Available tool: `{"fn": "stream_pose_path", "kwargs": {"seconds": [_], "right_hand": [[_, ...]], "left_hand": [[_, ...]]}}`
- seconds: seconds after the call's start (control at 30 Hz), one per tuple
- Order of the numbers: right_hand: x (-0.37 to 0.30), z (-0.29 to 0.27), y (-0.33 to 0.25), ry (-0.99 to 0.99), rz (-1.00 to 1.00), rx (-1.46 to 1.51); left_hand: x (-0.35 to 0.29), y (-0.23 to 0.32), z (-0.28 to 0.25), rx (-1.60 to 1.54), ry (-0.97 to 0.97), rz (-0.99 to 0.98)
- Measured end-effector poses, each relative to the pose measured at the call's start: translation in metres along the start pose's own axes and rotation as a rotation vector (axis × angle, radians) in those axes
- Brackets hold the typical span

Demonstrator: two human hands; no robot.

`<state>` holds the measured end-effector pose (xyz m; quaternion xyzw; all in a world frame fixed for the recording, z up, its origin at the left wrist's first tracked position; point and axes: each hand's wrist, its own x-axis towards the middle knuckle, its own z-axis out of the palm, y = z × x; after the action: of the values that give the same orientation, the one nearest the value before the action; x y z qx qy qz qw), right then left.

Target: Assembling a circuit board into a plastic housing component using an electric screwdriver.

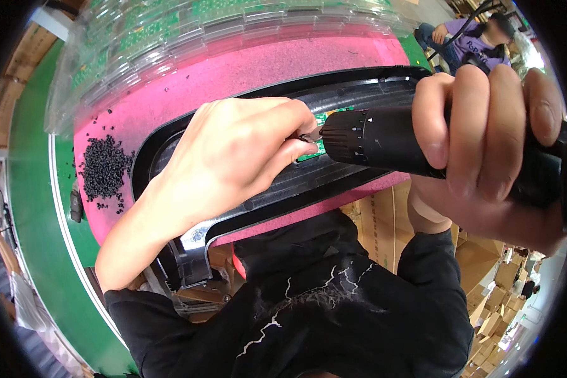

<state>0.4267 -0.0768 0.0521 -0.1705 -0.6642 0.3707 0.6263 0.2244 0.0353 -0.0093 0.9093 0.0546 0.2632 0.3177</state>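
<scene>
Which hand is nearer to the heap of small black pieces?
Left. The left hand is right of the heap; the right hand is farther right, wrapped around the black power tool.

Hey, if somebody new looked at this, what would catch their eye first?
Probably the big black power driver in the right hand, pointing toward the left hand over a green circuit board in a black plastic shell. Next, the bright pink mat beneath, with a heap of small black pieces at its left end and clear trays along its far side.
</scene>
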Motion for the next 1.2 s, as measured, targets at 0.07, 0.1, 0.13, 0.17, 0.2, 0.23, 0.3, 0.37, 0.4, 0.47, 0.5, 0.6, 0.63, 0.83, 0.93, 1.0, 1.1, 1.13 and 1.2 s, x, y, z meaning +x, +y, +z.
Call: {"fn": "stream_pose_path", "kwargs": {"seconds": [0.07, 0.1, 0.13, 0.17, 0.2, 0.23, 0.3, 0.37, 0.4, 0.47, 0.5, 0.6, 0.63, 0.83, 0.93, 1.0, 1.1, 1.13, 1.2], "right_hand": [[0.000, 0.001, -0.001, 0.016, 0.041, 0.001], [0.000, 0.000, -0.001, -0.002, 0.047, -0.008], [0.000, -0.001, -0.001, -0.020, 0.053, -0.018], [0.000, -0.001, -0.001, -0.036, 0.060, -0.030], [0.000, -0.003, 0.001, -0.034, 0.061, -0.032], [0.000, -0.005, 0.005, -0.049, 0.053, -0.030], [0.003, -0.010, 0.020, -0.093, 0.038, -0.008], [0.003, -0.015, 0.034, -0.086, 0.040, -0.033], [0.001, -0.015, 0.040, -0.058, 0.049, -0.068], [-0.004, -0.007, 0.053, 0.070, 0.038, -0.075], [-0.007, -0.006, 0.057, 0.106, 0.053, -0.056], [-0.007, -0.004, 0.060, 0.160, 0.098, -0.041], [-0.006, -0.004, 0.060, 0.182, 0.125, -0.047], [0.000, 0.002, 0.061, 0.181, 0.136, -0.101], [0.002, 0.003, 0.064, 0.148, 0.150, -0.131], [0.006, 0.006, 0.065, 0.141, 0.171, -0.139], [0.009, 0.009, 0.069, 0.139, 0.240, -0.128], [0.009, 0.010, 0.072, 0.136, 0.241, -0.127], [0.009, 0.010, 0.072, 0.158, 0.242, -0.178]], "left_hand": [[0.000, 0.000, 0.000, -0.064, -0.024, -0.070], [-0.001, 0.000, 0.000, -0.064, -0.024, -0.071], [-0.001, 0.001, -0.001, -0.038, -0.058, -0.115], [-0.001, 0.001, -0.001, -0.014, -0.093, -0.157], [0.000, 0.001, -0.001, -0.016, -0.094, -0.156], [0.001, 0.001, -0.002, 0.067, -0.136, -0.201], [-0.002, 0.000, -0.004, 0.156, -0.168, -0.262], [-0.004, -0.002, -0.004, 0.233, -0.170, -0.294], [-0.004, -0.002, -0.003, 0.231, -0.171, -0.291], [-0.003, -0.003, -0.002, 0.292, -0.192, -0.329], [-0.003, -0.003, -0.002, 0.293, -0.190, -0.332], [-0.004, -0.003, -0.003, 0.297, -0.208, -0.364], [-0.003, -0.002, -0.003, 0.317, -0.205, -0.377], [-0.004, 0.000, -0.002, 0.345, -0.172, -0.382], [-0.007, -0.005, 0.001, 0.341, -0.108, -0.318], [-0.009, -0.007, 0.003, 0.346, -0.069, -0.270], [-0.013, -0.009, 0.003, 0.394, -0.068, -0.252], [-0.015, -0.010, 0.004, 0.388, -0.042, -0.239], [-0.015, -0.010, 0.003, 0.378, -0.015, -0.217]]}}
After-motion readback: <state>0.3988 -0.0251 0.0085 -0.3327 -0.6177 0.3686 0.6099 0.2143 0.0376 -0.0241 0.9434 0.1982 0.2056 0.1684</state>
